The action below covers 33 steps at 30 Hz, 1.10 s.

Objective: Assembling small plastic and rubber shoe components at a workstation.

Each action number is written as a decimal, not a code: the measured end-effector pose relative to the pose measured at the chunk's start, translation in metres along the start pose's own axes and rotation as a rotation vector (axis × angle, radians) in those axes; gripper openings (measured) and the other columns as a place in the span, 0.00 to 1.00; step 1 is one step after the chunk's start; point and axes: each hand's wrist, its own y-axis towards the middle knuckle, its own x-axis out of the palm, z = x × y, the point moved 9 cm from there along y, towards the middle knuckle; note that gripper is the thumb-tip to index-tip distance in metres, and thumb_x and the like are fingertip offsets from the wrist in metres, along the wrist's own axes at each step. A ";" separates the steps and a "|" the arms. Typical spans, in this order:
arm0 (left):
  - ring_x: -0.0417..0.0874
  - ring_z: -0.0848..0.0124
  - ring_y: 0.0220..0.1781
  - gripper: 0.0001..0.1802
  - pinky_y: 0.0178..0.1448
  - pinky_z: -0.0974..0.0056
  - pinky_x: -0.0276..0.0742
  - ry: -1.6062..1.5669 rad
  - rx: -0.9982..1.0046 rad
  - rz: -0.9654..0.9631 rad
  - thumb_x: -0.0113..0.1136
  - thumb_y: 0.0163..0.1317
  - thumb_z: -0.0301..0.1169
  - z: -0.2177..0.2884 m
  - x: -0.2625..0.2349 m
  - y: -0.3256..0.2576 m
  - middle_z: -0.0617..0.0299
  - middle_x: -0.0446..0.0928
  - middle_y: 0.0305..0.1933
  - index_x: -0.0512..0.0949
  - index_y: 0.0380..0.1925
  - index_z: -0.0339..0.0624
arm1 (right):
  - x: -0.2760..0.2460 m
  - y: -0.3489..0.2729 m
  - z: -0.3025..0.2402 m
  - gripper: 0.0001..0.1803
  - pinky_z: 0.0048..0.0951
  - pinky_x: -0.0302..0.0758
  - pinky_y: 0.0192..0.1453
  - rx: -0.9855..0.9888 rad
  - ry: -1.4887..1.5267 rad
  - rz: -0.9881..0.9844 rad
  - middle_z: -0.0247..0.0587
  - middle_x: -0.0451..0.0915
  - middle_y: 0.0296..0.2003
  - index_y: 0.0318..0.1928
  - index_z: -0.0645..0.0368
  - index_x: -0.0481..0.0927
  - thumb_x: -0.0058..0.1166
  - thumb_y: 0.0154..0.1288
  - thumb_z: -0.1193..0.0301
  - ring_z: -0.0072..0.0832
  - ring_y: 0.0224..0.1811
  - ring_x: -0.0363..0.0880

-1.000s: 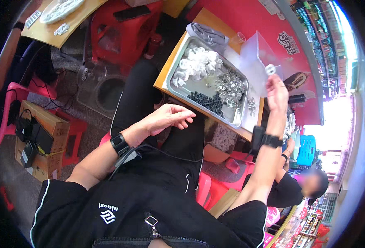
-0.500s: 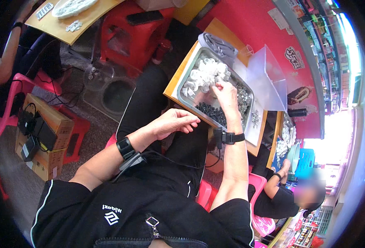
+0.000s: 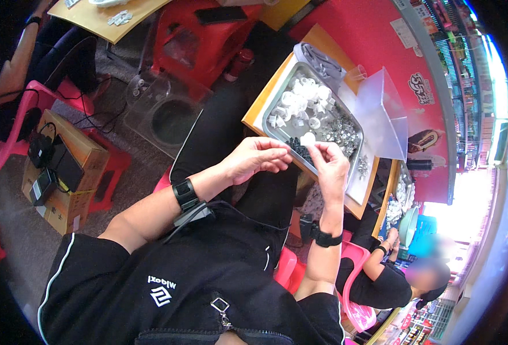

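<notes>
We've got the right hand (image 3: 329,163) pinching a white piece (image 3: 307,138) at the fingertips over the metal tray's (image 3: 284,131) near edge, probably keeping it visible. Left hand (image 3: 260,159): fingers loosely bunched, can't tell if holding anything. White pile (image 3: 306,99), dark bits (image 3: 299,150) lie apart, likely for easy picking.

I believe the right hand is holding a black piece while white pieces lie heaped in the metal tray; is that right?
Nearly: the head view shows that the piece held by the right hand is white, not black. The white pieces do lie heaped in the metal tray.
</notes>
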 end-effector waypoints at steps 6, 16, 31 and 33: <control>0.81 0.72 0.45 0.15 0.50 0.70 0.78 -0.010 0.078 0.007 0.59 0.62 0.29 -0.003 0.002 0.001 0.59 0.80 0.42 0.76 0.47 0.35 | 0.033 -0.047 -0.054 0.05 0.33 0.72 0.37 -0.385 -0.365 -0.059 0.40 0.76 0.29 0.31 0.59 0.78 0.60 0.53 0.74 0.36 0.30 0.76; 0.81 0.75 0.40 0.12 0.49 0.71 0.77 0.016 -0.065 -0.037 0.63 0.59 0.33 -0.019 0.001 0.002 0.62 0.80 0.38 0.80 0.39 0.37 | -0.018 0.031 0.044 0.09 0.28 0.74 0.39 0.014 -0.301 0.035 0.45 0.81 0.33 0.36 0.62 0.83 0.59 0.58 0.70 0.31 0.33 0.80; 0.81 0.74 0.40 0.12 0.46 0.71 0.79 -0.014 -0.069 -0.012 0.62 0.60 0.32 -0.015 -0.003 0.000 0.60 0.80 0.39 0.79 0.40 0.36 | 0.008 0.050 0.084 0.05 0.24 0.73 0.33 0.220 0.038 -0.066 0.37 0.80 0.29 0.32 0.63 0.81 0.57 0.59 0.74 0.22 0.29 0.77; 0.82 0.73 0.39 0.13 0.45 0.71 0.80 -0.063 -0.099 -0.009 0.60 0.61 0.33 -0.017 -0.001 0.000 0.60 0.80 0.39 0.78 0.41 0.36 | 0.006 0.039 0.085 0.04 0.19 0.71 0.31 0.257 0.259 -0.082 0.35 0.79 0.31 0.34 0.63 0.80 0.57 0.61 0.75 0.17 0.27 0.75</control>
